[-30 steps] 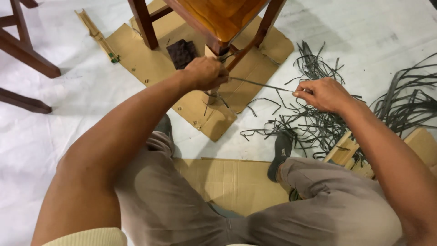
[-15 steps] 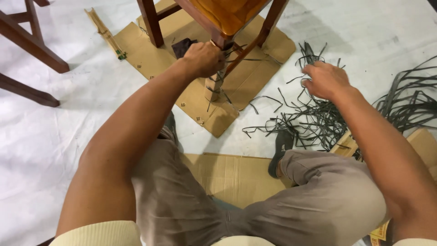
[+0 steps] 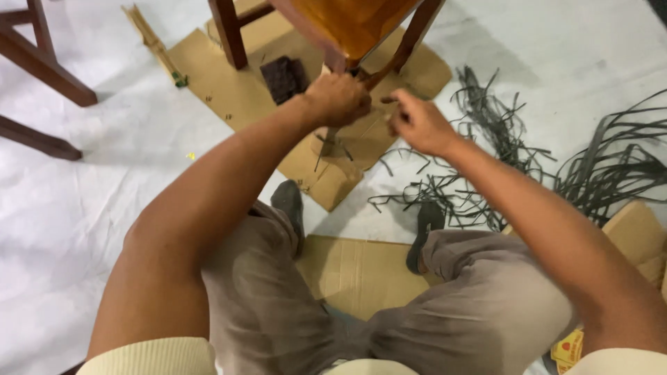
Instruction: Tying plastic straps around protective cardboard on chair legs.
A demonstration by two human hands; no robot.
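left hand point(image 3: 338, 99) is closed around the chair leg point(image 3: 332, 132) and its dark strips; right hand point(image 3: 415, 123) hovers just beside, fingers loosely curled, holding nothing visible, above cardboard point(image 3: 229, 90).

**Browns, greys and a white floor**

The chair point(image 3: 347, 24) is glossy orange-brown with darker reddish legs. Tan cardboard point(image 3: 236, 90) lies on a white sheet point(image 3: 83, 201). The straps point(image 3: 500, 132) are dark grey, the cloth point(image 3: 281, 78) dark brown, the trousers point(image 3: 271, 292) taupe.
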